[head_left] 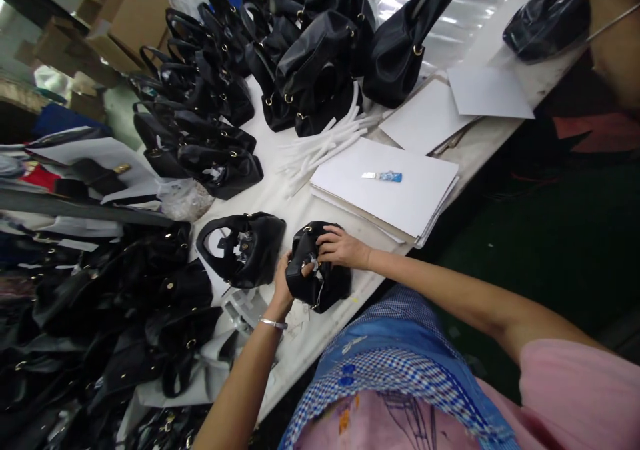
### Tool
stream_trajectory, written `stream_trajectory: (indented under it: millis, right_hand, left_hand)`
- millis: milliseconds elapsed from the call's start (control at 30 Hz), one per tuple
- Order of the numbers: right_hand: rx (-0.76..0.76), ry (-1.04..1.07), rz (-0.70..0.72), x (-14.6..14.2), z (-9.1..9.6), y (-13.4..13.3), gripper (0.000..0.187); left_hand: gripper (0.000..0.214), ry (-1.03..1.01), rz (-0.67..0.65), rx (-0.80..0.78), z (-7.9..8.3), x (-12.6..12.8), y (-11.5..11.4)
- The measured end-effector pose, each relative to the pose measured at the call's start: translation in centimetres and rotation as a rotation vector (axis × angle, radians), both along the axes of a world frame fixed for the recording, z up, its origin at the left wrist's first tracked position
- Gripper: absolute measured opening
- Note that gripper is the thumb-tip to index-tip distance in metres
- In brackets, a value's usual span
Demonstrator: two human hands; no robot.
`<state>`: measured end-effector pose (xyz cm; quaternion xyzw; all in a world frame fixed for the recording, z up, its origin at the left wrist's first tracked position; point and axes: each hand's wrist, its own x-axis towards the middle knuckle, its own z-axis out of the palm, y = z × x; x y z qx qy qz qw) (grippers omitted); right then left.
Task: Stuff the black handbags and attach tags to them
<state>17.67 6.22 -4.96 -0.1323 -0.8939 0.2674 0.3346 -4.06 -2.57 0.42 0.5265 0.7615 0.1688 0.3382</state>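
Observation:
A small black handbag (327, 290) with gold rings sits on the white table before me, its opening facing up and something pale and shiny inside. My left hand (283, 283) grips its left side, with the thumb over the rim into the opening. At the far right edge of the opening, the bent fingers of my right hand (343, 247) hold the bag's rim; their tips are partly hidden. Just left of it stands a second black handbag (260, 250), its handle flopped to the left.
A stack of white sheets (385, 203) carries a blue-handled cutter (387, 177). White tubes (325, 145) lie behind it. Rows of black handbags (220, 167) stand farther back. More black bags (125, 330) pile up at left. Another person's arm (615, 37) is at upper right.

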Motion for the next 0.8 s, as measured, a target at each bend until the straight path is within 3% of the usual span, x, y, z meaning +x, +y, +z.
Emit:
stream_trajectory:
  millis: [233,333,500,633,800]
  right_hand:
    - [-0.101,0.095,-0.034,-1.1,-0.5,-0.7,0.018]
    - [-0.132,0.055,-0.070,-2.3,-0.2,-0.7,0.016]
    - [-0.210,-0.068,-0.121,-2.9,0.6,-0.4,0.014]
    - [-0.257,-0.073,-0.160,-2.7,0.8,-0.7,0.017]
    - [-0.309,-0.062,-0.221,-2.9,0.3,-1.3,0.020]
  left_hand:
    - [0.048,0.259,-0.055,0.120,-2.5,1.1,0.1]
    - [0.039,0.307,-0.062,0.136,-2.6,1.6,0.0]
    - [0.033,0.230,-0.008,0.136,-0.4,2.2,-0.3]
    - [0.038,0.057,0.036,0.065,1.6,2.4,-1.0]
    - [0.052,-0.170,0.129,-0.011,2.5,2.7,-1.6]
